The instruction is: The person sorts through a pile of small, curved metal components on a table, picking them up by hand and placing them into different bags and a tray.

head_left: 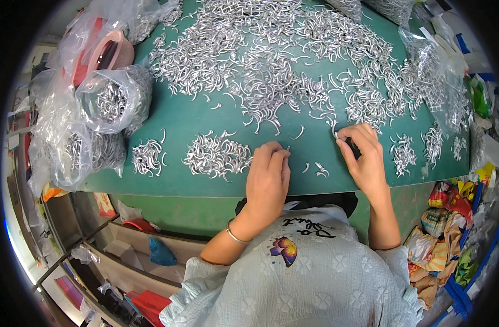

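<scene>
Pinch on your right hand (364, 157) looks tidy — thumb and forefinger seem closed on a curved silver piece (334, 128), at the near edge of the big heap (271, 82) that spreads ahead of both hands. Your left hand (267, 173) has its fingers curled down toward the green tabletop (170, 117); there's a silvery bit (288, 147) at the fingertips, but I can't tell if you're gripping it. Just left of that hand sits a small pile (217, 155), with a smaller clump (147, 158) farther left, plus three little clumps (403, 155) off to the right of your right hand. Some loose pieces (321, 170) lie between your hands.

My read: you're at the picking step, taking pieces from the heap to sort into piles. Next move probably calls for drawing that one clear of its neighbours, then choosing a pile — light fingertips, since these curves look likely to snag.
</scene>
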### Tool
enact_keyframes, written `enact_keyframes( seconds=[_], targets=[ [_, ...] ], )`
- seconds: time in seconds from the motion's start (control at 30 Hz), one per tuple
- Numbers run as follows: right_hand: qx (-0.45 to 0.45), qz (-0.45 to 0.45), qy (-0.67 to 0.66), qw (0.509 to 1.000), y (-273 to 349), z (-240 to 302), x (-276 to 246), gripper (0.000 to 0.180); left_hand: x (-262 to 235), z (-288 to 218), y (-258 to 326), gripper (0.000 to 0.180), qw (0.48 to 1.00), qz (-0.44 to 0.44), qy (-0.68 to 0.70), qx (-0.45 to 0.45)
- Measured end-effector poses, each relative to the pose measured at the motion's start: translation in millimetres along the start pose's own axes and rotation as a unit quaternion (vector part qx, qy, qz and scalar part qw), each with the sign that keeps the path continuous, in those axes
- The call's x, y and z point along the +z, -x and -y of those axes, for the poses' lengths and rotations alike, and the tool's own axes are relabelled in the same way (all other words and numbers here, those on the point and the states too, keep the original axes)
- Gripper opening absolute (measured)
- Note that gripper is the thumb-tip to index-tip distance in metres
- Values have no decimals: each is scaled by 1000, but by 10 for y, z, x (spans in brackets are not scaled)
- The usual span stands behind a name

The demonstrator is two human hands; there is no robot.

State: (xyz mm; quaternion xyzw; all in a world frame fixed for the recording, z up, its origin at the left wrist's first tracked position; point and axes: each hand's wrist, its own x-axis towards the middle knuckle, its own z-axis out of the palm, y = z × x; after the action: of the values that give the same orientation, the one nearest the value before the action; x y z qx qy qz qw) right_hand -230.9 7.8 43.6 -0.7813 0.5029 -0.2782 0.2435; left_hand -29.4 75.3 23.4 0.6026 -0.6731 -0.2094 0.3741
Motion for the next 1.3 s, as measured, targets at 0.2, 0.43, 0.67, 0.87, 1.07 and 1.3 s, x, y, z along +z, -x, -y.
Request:
enact_keyframes(
  seconds=[0.2, 0.43, 0.67, 0.87, 1.07, 1.3],
  targets=[
    [2, -21, 56, 998, 58, -20, -25, 12, 11, -33, -37, 21, 1000, -2, -14, 2],
    [-32, -24, 63, 997, 177, 0, -29, 13, 29, 64, -14, 26, 1000, -11, -3, -5],
    [-57, 51, 121, 990, 214, 78, 22, 13, -42, -15, -74, 33, 999, 0, -41, 6],
    [-53, -38, 99, 993, -92, 7, 90, 13, 132, -231, 102, 44, 997, 75, 19, -2],
    [-57, -13, 171, 984, -25, -22, 90, 10, 167, -264, 120, 56, 987, 159, 29, 19],
    [-54, 80, 51, 994, 213, 129, -99, 16, 196, -269, 116, 61, 992, 107, 72, -10]
  ],
)
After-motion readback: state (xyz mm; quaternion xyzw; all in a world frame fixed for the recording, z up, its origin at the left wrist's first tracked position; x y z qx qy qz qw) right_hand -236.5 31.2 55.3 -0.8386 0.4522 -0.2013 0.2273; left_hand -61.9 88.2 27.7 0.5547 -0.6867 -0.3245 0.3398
